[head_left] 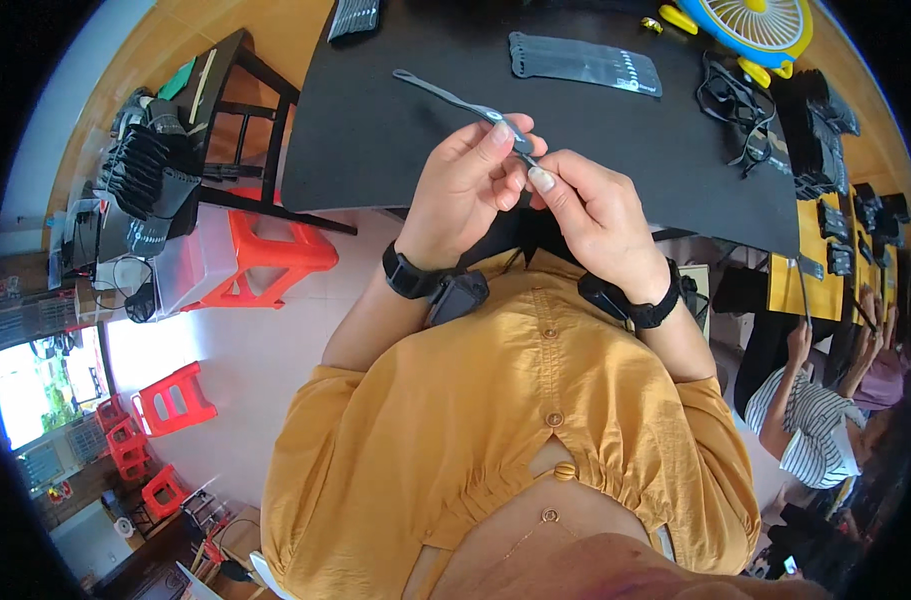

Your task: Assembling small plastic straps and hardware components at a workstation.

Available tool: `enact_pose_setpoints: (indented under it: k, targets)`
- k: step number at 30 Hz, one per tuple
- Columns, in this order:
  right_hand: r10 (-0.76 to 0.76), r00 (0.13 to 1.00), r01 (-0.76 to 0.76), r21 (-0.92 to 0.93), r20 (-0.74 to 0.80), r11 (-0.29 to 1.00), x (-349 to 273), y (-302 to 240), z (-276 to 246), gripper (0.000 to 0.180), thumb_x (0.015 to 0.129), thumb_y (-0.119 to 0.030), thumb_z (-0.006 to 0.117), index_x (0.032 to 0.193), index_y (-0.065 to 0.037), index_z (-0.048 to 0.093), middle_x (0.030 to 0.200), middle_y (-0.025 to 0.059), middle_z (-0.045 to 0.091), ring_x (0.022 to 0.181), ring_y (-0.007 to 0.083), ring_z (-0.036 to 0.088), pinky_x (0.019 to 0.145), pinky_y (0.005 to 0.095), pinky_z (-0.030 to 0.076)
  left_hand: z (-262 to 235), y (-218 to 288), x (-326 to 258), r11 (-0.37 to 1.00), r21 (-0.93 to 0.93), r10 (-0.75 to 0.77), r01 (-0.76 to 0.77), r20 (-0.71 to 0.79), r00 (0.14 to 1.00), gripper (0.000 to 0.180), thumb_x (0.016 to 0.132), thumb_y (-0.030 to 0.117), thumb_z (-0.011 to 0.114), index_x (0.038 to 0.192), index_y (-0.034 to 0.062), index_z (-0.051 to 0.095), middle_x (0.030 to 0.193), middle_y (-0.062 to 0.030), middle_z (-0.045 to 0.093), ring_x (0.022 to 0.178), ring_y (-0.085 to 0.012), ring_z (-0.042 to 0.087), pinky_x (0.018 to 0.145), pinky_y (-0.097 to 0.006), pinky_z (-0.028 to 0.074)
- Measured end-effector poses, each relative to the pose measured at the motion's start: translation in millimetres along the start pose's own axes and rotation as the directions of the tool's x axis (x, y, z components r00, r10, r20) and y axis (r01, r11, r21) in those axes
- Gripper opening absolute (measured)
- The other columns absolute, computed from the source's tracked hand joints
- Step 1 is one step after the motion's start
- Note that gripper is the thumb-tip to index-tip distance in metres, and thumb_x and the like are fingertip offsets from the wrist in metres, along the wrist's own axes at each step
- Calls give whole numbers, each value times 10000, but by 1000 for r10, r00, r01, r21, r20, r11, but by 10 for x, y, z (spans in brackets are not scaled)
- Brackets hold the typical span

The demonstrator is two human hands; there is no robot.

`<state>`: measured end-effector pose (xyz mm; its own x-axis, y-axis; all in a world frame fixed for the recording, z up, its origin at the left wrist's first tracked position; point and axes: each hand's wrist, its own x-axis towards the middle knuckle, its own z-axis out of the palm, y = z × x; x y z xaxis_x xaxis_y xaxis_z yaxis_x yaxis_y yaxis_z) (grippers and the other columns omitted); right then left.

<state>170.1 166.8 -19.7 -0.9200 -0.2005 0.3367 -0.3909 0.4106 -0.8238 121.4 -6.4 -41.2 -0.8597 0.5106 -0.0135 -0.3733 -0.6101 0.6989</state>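
Note:
A narrow dark grey strap (440,93) with pale printing is held up above the near part of the black table (395,150). Its far end is rounded and points away to the left. My left hand (460,180) pinches the strap's wider part between thumb and fingers. Close beside it, my right hand (595,205) grips the strap's near end between thumb and forefinger; the very tip is hidden under the fingers. Beyond my hands lies a neat row of similar flat grey straps (580,63) with pale marks at one end.
At the far right of the table stand a blue and yellow fan (755,25) and a tangle of black straps (740,105). Another grey bundle (354,18) lies at the far left edge. A red stool (275,255) is to the left. People work at yellow tables (805,290) on the right.

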Motion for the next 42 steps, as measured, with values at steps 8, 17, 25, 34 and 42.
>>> enact_pose_setpoints:
  k: [8, 17, 25, 34, 42]
  targets:
    - [-27, 998, 25, -38, -52, 999, -10, -130, -17, 105, 950, -122, 577, 951, -31, 632, 782, 148, 627, 721, 335, 632, 632, 386, 501, 84, 13, -59, 1000, 3, 14, -14, -9, 1000, 341, 1016, 273, 545, 1215, -3, 567, 1067, -117, 658, 720, -89, 535, 578, -191, 420]
    - [-36, 996, 24, -139, -86, 990, -98, -181, -39, 65, 917, -93, 591, 937, -41, 626, 767, 149, 620, 725, 346, 623, 636, 401, 500, 76, -34, -103, 999, 26, 31, -31, 20, 999, 300, 1027, 260, 523, 1185, 11, 579, 1050, -107, 652, 713, -101, 516, 569, -200, 396]
    - [-25, 997, 10, -186, -76, 983, -178, -221, -21, 64, 914, -78, 584, 948, -53, 633, 756, 152, 621, 730, 340, 632, 636, 395, 503, 164, -24, -192, 980, 183, 90, -83, -30, 995, 256, 1029, 202, 511, 1174, 2, 578, 1039, -101, 658, 700, -109, 544, 581, -223, 451]
    - [-56, 995, 46, -122, -77, 991, -305, -234, 55, 81, 915, -60, 577, 982, -69, 622, 769, 139, 632, 707, 342, 637, 593, 392, 505, 226, -47, -359, 974, 197, 129, -114, -65, 989, 243, 1025, 187, 519, 1146, -6, 602, 1035, -121, 668, 711, -110, 578, 598, -225, 487]
    - [-54, 993, 37, -154, -108, 987, -385, -280, 130, 84, 939, -112, 580, 983, -61, 631, 758, 142, 638, 699, 336, 646, 608, 388, 514, 206, -46, -427, 991, 78, 113, -113, 4, 994, 214, 992, 192, 583, 1034, -15, 620, 960, -101, 668, 705, -108, 604, 612, -234, 512]
